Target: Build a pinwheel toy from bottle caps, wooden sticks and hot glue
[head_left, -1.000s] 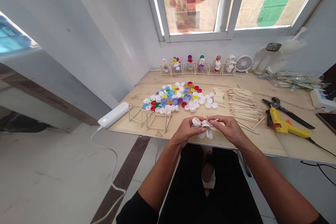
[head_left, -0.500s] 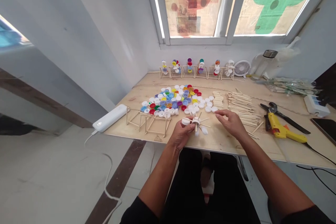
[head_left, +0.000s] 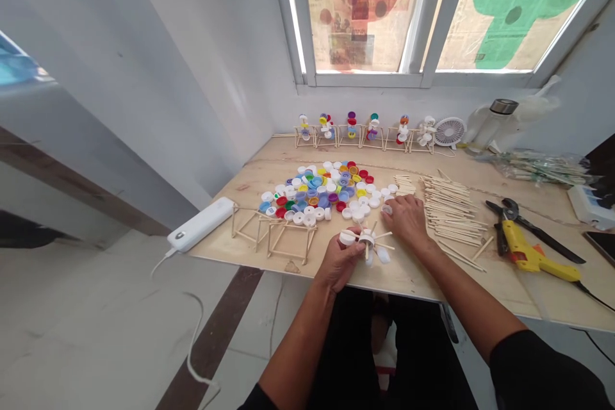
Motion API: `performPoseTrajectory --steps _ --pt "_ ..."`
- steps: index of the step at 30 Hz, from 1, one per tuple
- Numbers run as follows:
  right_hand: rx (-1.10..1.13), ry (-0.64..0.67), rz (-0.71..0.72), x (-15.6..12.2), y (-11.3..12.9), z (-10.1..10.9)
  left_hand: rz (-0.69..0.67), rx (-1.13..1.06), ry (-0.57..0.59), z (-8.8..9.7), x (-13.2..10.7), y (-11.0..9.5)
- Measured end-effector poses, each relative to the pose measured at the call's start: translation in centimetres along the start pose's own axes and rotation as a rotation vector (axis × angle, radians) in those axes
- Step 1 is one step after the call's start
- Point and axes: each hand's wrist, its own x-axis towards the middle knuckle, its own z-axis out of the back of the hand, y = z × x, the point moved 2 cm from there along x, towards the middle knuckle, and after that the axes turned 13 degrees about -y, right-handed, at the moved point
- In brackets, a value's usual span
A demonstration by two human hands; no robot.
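My left hand (head_left: 340, 261) is closed on a small wheel (head_left: 367, 238) near the table's front edge. The wheel has a white cap hub, thin wooden sticks standing out like spokes, and white bottle caps on some stick ends. My right hand (head_left: 407, 218) reaches over the table, its fingers closed at a white bottle cap (head_left: 387, 209) at the right end of the cap pile. Beyond my hands lies the pile of coloured bottle caps (head_left: 317, 191). Two stick frames (head_left: 291, 224) stand left of my left hand.
Bundles of wooden sticks (head_left: 451, 205) lie right of my right hand. Farther right are a yellow glue gun (head_left: 533, 255) and black-handled pliers (head_left: 542, 230). Finished cap wheels on frames (head_left: 352, 134) line the wall beside a small fan (head_left: 450, 132). A white power strip (head_left: 204, 223) lies left.
My right hand has moved from above the bare table to the white cap at the pile's right end. The left hand keeps hold of the wheel. The view has shifted slightly.
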Motion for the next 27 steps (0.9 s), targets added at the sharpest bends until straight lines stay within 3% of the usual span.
performPoseTrajectory --steps 8,19,27 --pt "0.008 0.015 0.089 -0.6 0.9 0.6 0.014 -0.034 -0.019 0.0 0.0 0.0" --pt "0.238 -0.035 0.153 -7.2 -0.7 3.5 0.001 -0.099 -0.022 0.0 0.1 -0.2" --pt "0.283 -0.124 0.112 -8.5 -1.3 4.3 -0.026 -0.032 -0.03 -0.4 0.1 -0.1"
